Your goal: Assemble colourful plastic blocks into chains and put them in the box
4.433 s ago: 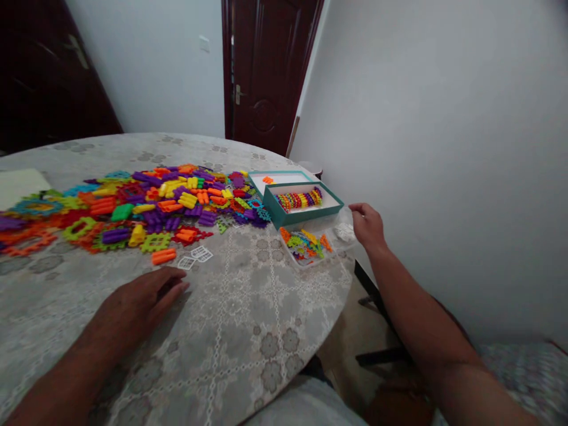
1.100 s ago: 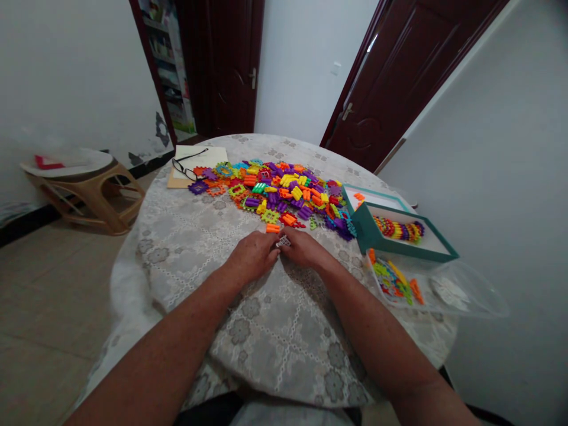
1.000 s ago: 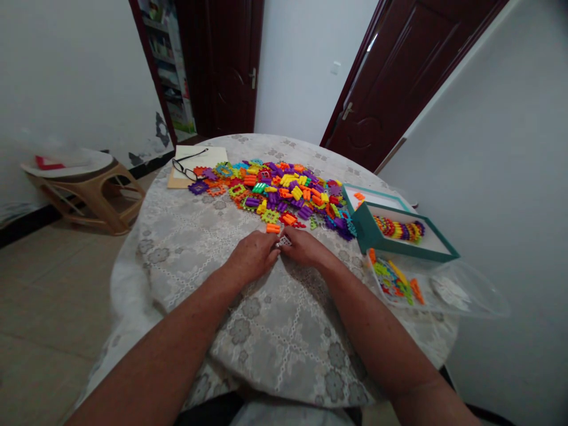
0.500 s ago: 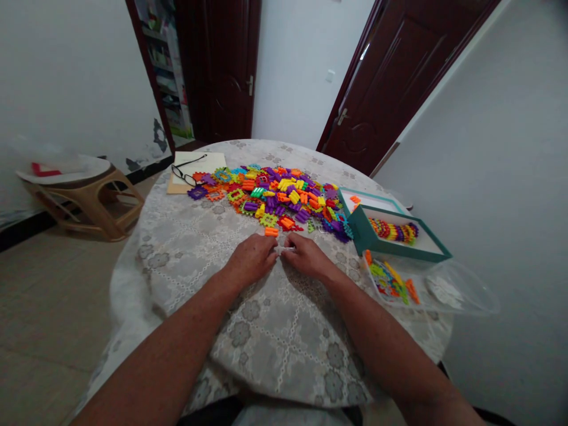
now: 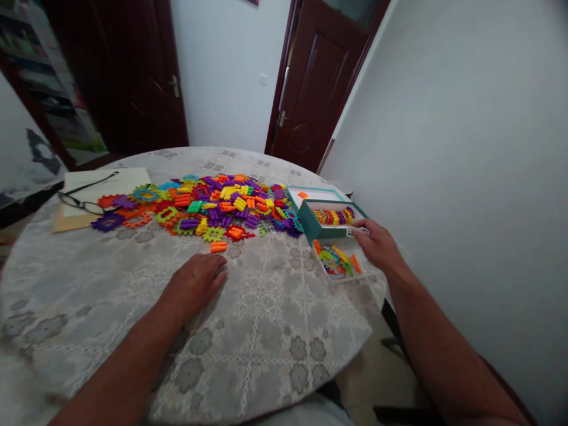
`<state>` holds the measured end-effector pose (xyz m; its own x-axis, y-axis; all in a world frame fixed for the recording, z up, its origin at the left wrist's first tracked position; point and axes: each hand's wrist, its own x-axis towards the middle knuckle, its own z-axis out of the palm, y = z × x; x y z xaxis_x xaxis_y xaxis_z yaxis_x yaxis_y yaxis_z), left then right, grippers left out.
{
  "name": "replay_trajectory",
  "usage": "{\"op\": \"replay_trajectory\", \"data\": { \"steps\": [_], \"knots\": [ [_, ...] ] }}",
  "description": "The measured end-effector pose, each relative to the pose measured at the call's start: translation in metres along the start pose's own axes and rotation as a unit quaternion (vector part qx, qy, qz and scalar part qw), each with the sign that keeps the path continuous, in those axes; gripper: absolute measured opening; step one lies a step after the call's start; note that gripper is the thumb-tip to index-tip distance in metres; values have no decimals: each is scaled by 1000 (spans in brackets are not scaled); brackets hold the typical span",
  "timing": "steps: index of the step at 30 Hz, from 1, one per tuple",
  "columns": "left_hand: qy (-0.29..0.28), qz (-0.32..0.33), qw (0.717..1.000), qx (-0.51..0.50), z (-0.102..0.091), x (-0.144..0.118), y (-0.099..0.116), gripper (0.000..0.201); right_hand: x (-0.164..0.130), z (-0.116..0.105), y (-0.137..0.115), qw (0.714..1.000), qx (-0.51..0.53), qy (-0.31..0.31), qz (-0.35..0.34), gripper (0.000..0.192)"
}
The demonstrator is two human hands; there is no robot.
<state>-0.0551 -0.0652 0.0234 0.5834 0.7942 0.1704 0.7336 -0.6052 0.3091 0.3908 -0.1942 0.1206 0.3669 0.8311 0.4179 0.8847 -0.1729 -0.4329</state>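
Note:
My right hand (image 5: pixel 375 242) is out to the right, above the near edge of a green box (image 5: pixel 323 234). Between its thumb and fingers is a small white piece (image 5: pixel 350 232), apparently plastic with square gaps. Inside the box lies a row of red, yellow and purple pieces (image 5: pixel 332 216). My left hand (image 5: pixel 197 278) rests on the tablecloth with loosely bent fingers, nothing visible in them. Just beyond it lies an orange ribbed connector (image 5: pixel 218 247). Farther back spreads a heap of colourful plastic building pieces (image 5: pixel 231 204).
A clear plastic tray (image 5: pixel 337 278) with mixed pieces stands below the green box, partly behind my right hand. The box's white-lined lid (image 5: pixel 317 193) lies behind it. Glasses (image 5: pixel 82 203) rest on papers (image 5: pixel 128 176) at the left. A patterned cloth (image 5: pixel 261 307) covers the round table.
My hands have parted. The right one has moved to the green box with the white piece; the left one has stayed near the orange connector. The view has turned right.

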Motion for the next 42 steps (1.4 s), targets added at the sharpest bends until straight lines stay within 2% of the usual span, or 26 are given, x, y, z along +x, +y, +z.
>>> {"op": "replay_trajectory", "data": {
  "steps": [3, 6, 9, 11, 13, 15, 16, 18, 20, 21, 24, 27, 30, 33, 35, 38, 42],
  "knots": [
    [-4, 6, 1000, 3, 4, 4, -6, 39, 15, -22, 52, 996, -61, 53, 47, 30],
    [3, 11, 1000, 1, 8, 6, -11, 39, 26, -34, 89, 989, -104, 57, 94, 29],
    [13, 20, 1000, -14, 11, 7, -16, 37, 32, -39, 109, 982, -124, 44, 137, 30],
    [28, 21, 999, -27, 12, 6, -19, 34, 31, -38, 112, 980, -120, 61, 145, 34],
    [43, 17, 998, -34, 12, 5, -21, 33, 26, -33, 104, 982, -92, 108, 126, 35],
    [48, 7, 998, -36, 13, 5, -23, 34, 18, -26, 85, 983, -34, 156, 87, 33],
    [51, 1, 998, -35, 13, 5, -24, 35, 13, -20, 71, 984, 1, 166, 63, 30],
    [59, -9, 998, -31, 14, 5, -26, 37, 1, -8, 36, 987, 72, 143, -8, 25],
    [64, -11, 998, -23, 16, 5, -29, 37, -12, 8, -3, 982, 131, 74, -113, 21],
    [65, -12, 998, -18, 16, 5, -29, 37, -20, 17, -23, 973, 155, 11, -173, 21],
    [75, -9, 997, -3, 17, 0, -27, 37, -43, 42, -73, 909, 193, -166, -331, 29],
    [97, 25, 995, 8, 16, -5, -20, 33, -65, 64, -100, 840, 174, -303, -414, 30],
    [108, 46, 993, 22, 16, -8, -12, 27, -81, 82, -104, 790, 142, -383, -457, 22],
    [115, 51, 992, 26, 15, -9, -6, 21, -91, 95, -96, 762, 143, -402, -486, 16],
    [120, 51, 991, 25, 13, -10, -1, 18, -99, 102, -90, 761, 162, -390, -493, 15],
    [121, 49, 991, 27, 11, -11, 7, 14, -114, 114, -82, 775, 174, -356, -493, 12],
    [119, 33, 992, 27, 9, -12, 16, 10, -135, 139, -75, 798, 177, -258, -515, 9]
  ]
}}
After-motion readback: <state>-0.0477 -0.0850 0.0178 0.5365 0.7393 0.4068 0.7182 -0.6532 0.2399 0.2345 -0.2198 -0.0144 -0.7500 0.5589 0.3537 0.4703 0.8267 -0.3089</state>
